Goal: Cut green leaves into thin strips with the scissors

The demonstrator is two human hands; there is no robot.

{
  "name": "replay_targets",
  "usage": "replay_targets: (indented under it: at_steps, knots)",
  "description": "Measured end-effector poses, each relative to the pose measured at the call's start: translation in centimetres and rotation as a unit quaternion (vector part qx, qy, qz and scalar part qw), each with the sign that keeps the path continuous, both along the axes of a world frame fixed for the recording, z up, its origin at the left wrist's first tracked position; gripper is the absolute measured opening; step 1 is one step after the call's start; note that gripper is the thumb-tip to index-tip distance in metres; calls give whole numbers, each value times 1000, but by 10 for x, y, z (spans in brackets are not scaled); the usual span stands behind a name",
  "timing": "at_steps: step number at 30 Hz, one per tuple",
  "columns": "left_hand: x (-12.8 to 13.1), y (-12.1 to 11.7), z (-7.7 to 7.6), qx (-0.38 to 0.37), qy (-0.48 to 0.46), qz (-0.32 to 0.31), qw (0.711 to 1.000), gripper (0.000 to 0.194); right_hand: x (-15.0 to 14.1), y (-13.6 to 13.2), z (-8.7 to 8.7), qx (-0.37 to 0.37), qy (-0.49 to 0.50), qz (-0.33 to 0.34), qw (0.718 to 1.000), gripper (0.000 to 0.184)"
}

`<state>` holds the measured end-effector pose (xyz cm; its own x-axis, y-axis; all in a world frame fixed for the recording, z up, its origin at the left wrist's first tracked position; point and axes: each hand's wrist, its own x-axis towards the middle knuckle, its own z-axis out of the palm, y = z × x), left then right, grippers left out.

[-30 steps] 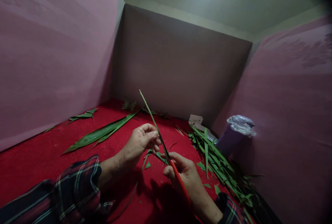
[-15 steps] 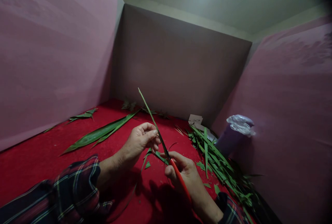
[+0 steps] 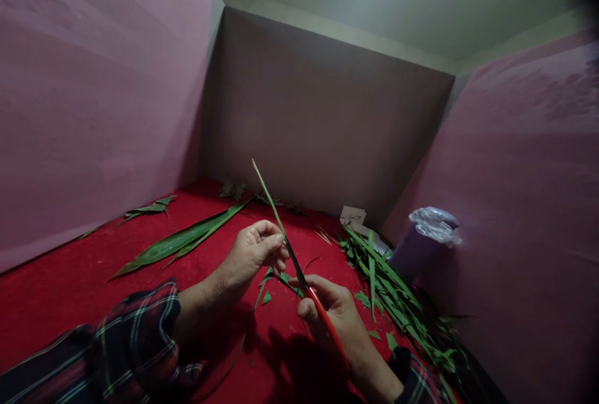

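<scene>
At 6 o'clock, a strip between two hands

Low in the view, just past 6 o'clock towards 7, the left hand (image 3: 262, 249) has its thumb and fingertips together on a slim green strip (image 3: 267, 194), whose tip points to 11 o'clock. Towards 5 o'clock, the right hand (image 3: 337, 312) is closed around the red handle of a tool (image 3: 327, 324); its dark blade lies along the lower part of the strip, and whether it touches there I cannot tell.

Beneath both hands spreads a red cloth (image 3: 112, 304). On it, a broad leaf (image 3: 180, 243) lies at 8 o'clock, with smaller leaves (image 3: 152, 208) near 9. A few green scraps (image 3: 267, 297) sit near the hands, towards 6 and 7 o'clock. Towards 4 and 5 o'clock runs a heap of long cuttings (image 3: 397, 295); just beside its upper end stand a white card (image 3: 353, 215) and a purple container (image 3: 412, 253) topped with clear plastic (image 3: 433, 227).
</scene>
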<state>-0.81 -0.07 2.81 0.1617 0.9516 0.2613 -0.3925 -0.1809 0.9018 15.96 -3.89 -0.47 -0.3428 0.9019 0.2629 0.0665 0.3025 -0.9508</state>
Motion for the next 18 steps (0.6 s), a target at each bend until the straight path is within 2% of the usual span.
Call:
replay_targets:
  at_steps: [7,18]
  knots:
    - [1,2,-4,-1,-9,0,1000,20,-1,1,0,6,-43,-36,998,39]
    - [1,0,-3,-4,-3,2,1000,17,-4,0,-4,-26,-12,-34,999,40]
